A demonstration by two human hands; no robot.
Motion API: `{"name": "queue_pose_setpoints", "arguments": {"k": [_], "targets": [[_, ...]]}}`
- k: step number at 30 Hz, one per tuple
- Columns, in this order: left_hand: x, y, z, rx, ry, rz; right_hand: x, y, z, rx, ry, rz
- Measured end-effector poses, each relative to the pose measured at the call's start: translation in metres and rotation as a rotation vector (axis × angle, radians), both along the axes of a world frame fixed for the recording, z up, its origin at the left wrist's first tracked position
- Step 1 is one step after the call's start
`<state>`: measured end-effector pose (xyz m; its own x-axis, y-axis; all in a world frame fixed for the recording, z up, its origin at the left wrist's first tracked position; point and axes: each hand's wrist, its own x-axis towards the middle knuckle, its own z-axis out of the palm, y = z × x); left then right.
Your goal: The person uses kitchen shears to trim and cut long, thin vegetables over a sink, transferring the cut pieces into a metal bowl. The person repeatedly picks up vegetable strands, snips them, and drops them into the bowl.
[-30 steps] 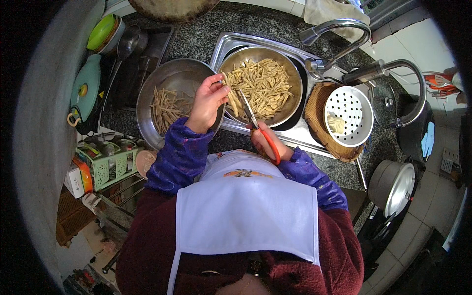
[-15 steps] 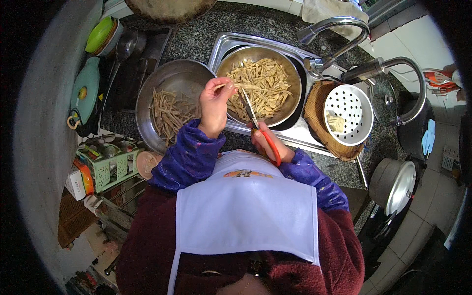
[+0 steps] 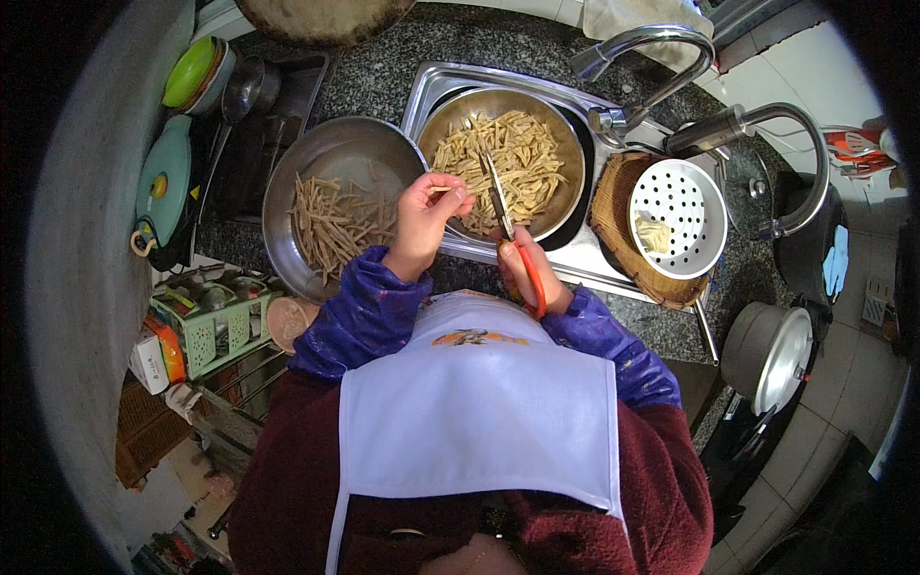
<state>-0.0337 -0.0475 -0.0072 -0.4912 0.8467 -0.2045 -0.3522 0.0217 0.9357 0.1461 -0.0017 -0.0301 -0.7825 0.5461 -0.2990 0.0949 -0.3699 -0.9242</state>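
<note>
My left hand (image 3: 422, 222) is closed in a pinch near the left rim of a steel bowl (image 3: 573, 158). A small end of a pale dried strip (image 3: 441, 189) shows at its fingertips; the rest is hidden. My right hand (image 3: 523, 268) grips red-handled scissors (image 3: 497, 196), whose blades point away from me over the bowl. Cut tan strips (image 3: 508, 149) fill that bowl, which sits in the sink. To its left stands a wider steel basin (image 3: 350, 144) with a heap of longer brown dried strips (image 3: 331, 225).
Right of the sink, a white perforated colander (image 3: 682, 216) holding a pale piece rests on a woven basket (image 3: 613, 220). Two curved taps, including a chrome faucet (image 3: 695, 48), rise behind. A steel pot (image 3: 767, 359) stands at right, and a green basket (image 3: 222, 326) at lower left.
My left hand has lowered slightly toward me, and less strip shows at its fingertips. The scissors have shifted a little right and now point more straight ahead.
</note>
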Motion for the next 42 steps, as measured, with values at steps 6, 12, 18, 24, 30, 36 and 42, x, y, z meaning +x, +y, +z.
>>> {"name": "queue_pose_setpoints", "arguments": {"k": [6, 12, 18, 24, 30, 36, 42], "targets": [[-0.005, 0.002, -0.001, -0.026, -0.003, -0.010, 0.001, -0.001, -0.002, 0.065, -0.037, -0.066], [-0.013, 0.005, 0.002, -0.010, 0.278, -0.216, 0.001, 0.002, -0.007, -0.084, -0.035, -0.279], [-0.111, -0.013, -0.010, -0.193, 0.686, -0.112, 0.007, 0.008, -0.002, -0.117, -0.041, -0.357], [-0.102, -0.045, -0.036, -0.861, 1.208, -0.523, 0.008, 0.007, -0.007, -0.091, -0.117, -0.240], [-0.090, -0.043, -0.038, -0.526, 0.773, -0.272, 0.008, 0.004, -0.002, -0.008, -0.079, 0.017], [-0.063, -0.018, 0.011, -0.240, 0.087, -0.234, -0.002, 0.003, 0.015, 0.000, -0.015, 0.284], [-0.028, -0.006, 0.019, -0.260, 0.101, -0.358, -0.009, 0.000, 0.025, 0.010, -0.010, 0.202]]}}
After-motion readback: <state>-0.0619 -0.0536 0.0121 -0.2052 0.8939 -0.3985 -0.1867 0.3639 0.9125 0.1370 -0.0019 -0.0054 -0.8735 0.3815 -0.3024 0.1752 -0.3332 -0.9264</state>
